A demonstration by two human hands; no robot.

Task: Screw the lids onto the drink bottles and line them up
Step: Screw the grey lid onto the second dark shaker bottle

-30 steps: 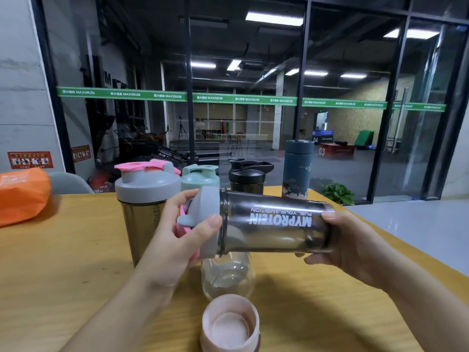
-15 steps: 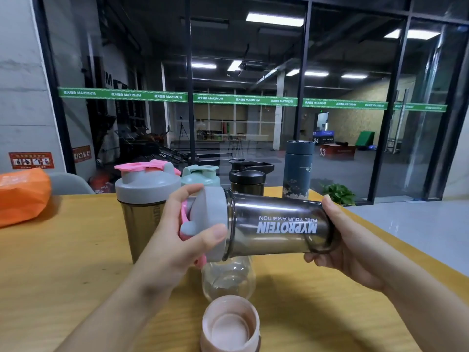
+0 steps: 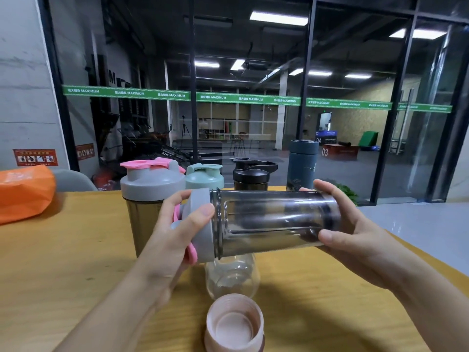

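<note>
A smoky, see-through shaker bottle [image 3: 274, 222] lies on its side in the air above the wooden surface [image 3: 63, 262], held between both hands. The left hand [image 3: 175, 240] wraps its fingers and thumb round the grey lid [image 3: 200, 224] at the bottle's left end — a pink flip cap [image 3: 191, 252] shows between lid and palm. The right hand [image 3: 355, 232] grips the bottle's base, thumb in front and fingers curled over the top. Just beneath the bottle a clear, rounded bottle [image 3: 232, 278] stands on the surface, and nearer the camera sits a pale pink lid [image 3: 234, 323], open side up. Behind the hands a row of bottles stands capped: a shaker with grey lid and pink cap [image 3: 152, 184], a mint-green one [image 3: 204, 176], a black-lidded one [image 3: 253, 174] and a tall dark blue flask [image 3: 303, 163]. An orange bag [image 3: 25, 191] rests at the far left of the surface, with a glass wall [image 3: 253, 97] beyond.
</note>
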